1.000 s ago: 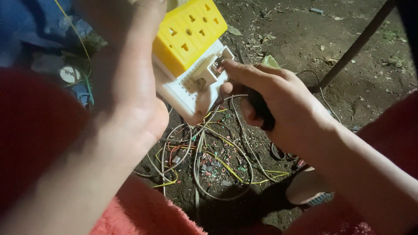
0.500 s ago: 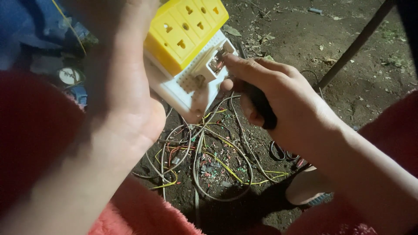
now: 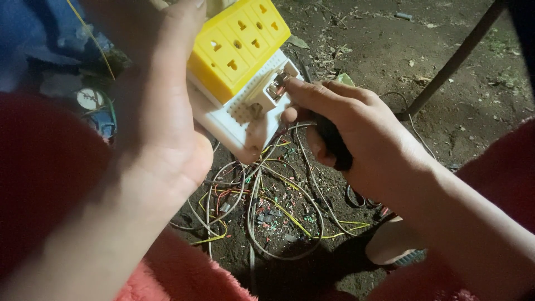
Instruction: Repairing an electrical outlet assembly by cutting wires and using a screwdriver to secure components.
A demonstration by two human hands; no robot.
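While my left hand (image 3: 167, 106) grips the yellow-and-white socket block (image 3: 239, 67) tilted above the wire tangle (image 3: 267, 206), my right hand (image 3: 356, 139) is closed around a dark-handled tool (image 3: 331, 139), its fingertip pressing the block's white lower edge, just over the tangle on the dirt (image 3: 390, 50).
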